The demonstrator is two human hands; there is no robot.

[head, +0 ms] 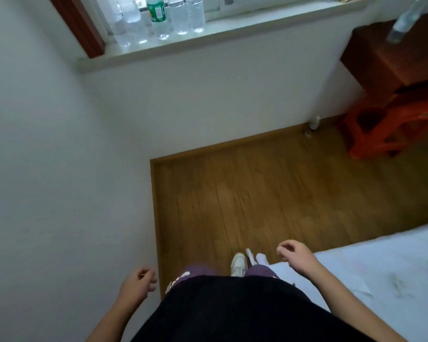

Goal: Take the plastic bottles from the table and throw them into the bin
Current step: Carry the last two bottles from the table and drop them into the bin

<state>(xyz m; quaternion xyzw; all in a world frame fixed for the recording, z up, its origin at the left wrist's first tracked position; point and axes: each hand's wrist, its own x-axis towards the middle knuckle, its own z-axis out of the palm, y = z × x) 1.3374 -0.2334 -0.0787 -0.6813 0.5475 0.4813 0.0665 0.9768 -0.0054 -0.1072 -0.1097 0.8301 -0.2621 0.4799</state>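
Note:
Several clear plastic bottles (177,17) stand in a row on the windowsill (232,27) at the top; one of them has a green label (156,9). Another clear bottle (403,21) shows blurred at the top right, above the brown table (386,60). My left hand (136,283) hangs low at the left by the white wall, fingers loosely curled, holding nothing. My right hand (295,253) hangs low at the right, over the edge of the bed, fingers loosely curled and also empty. No bin is in view.
A red plastic stool (393,127) stands under the brown table at the right. A white bed (381,267) fills the lower right corner. Wooden floor (269,188) lies ahead. My white shoes (237,264) are below me. A small object (314,123) sits by the skirting.

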